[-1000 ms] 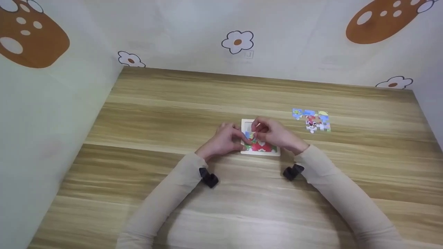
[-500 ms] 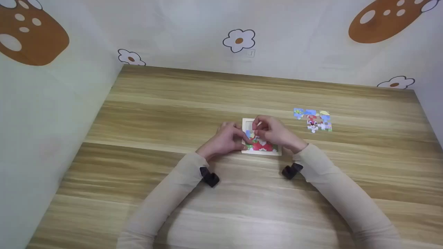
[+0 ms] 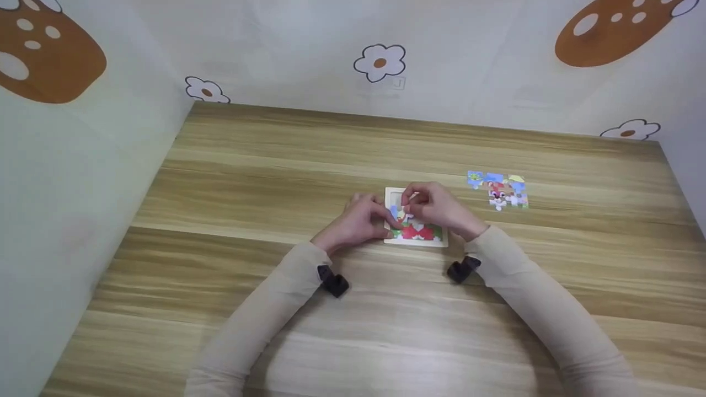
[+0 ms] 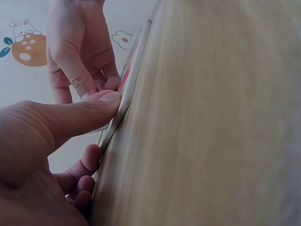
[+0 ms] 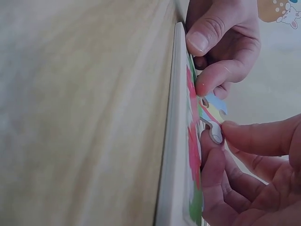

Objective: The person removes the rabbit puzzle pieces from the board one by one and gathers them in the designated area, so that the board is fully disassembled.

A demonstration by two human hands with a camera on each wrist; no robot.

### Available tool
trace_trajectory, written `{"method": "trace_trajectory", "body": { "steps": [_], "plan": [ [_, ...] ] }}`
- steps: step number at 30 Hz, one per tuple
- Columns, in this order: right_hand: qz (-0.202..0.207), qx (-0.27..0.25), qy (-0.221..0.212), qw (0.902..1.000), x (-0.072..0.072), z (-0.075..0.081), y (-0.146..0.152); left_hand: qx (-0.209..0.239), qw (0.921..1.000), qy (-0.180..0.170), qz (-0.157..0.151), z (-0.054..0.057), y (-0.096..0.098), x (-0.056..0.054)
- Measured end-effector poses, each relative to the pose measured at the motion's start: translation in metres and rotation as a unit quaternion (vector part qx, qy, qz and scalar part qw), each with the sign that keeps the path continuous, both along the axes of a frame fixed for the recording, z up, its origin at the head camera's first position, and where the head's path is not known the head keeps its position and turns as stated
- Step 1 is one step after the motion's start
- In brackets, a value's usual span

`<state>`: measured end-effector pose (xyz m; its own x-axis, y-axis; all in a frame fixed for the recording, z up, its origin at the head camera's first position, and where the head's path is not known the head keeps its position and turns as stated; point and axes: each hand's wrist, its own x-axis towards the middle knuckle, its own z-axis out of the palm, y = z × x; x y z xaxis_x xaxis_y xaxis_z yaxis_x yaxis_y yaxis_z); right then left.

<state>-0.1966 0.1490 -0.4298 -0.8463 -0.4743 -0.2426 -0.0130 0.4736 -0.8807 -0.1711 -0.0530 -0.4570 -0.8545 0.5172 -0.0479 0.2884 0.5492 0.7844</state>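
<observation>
A small framed jigsaw puzzle (image 3: 417, 243) lies flat on the table, with red, green and blue pieces in its lower part and bare backing at its upper left. My left hand (image 3: 361, 221) rests along its left side; the thumb presses the frame near its lower corner and the index fingertip touches the pieces. Above the tray, my right hand (image 3: 441, 209) pinches a puzzle piece (image 5: 215, 132) between thumb and finger. In the right wrist view that piece has a white knob and stands tilted beside a blue and yellow piece (image 5: 217, 106). The right hand hides the tray's upper right.
To the right of the tray lie several loose puzzle pieces (image 3: 498, 199), face up, one showing an animal's face. A wooden table (image 3: 265, 149) spreads all round, with flower-patterned walls (image 3: 441, 82) behind and at the sides. Both sleeves carry a black wrist mount (image 3: 335, 282).
The right hand stays over the same spot in the tray, its wrist shifted very slightly. The left hand keeps its place, and the loose pieces have not moved; the head view drifts a little.
</observation>
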Motion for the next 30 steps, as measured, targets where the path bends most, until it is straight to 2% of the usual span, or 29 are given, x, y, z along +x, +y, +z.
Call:
{"method": "trace_trajectory", "body": {
  "steps": [10,19,25,30],
  "plan": [
    [-0.025,-0.01,-0.018,0.9995,0.0008,0.0003,-0.0017,0.006,1.0,0.004,-0.001,0.0007,-0.0007,0.0005],
    [-0.024,-0.021,-0.02,0.9993,-0.0003,0.0016,-0.0028,0.001,0.9999,0.016,-0.001,0.0006,-0.0013,0.0002],
    [-0.028,-0.004,-0.011,0.9995,-0.004,0.0014,-0.0027,-0.002,1.0,0.007,-0.002,0.0011,-0.0011,0.0004],
    [-0.027,0.0,-0.023,0.9994,-0.0066,0.0004,-0.0012,0.0,1.0,-0.002,0.001,0.0021,-0.0013,0.0009]
  ]
}}
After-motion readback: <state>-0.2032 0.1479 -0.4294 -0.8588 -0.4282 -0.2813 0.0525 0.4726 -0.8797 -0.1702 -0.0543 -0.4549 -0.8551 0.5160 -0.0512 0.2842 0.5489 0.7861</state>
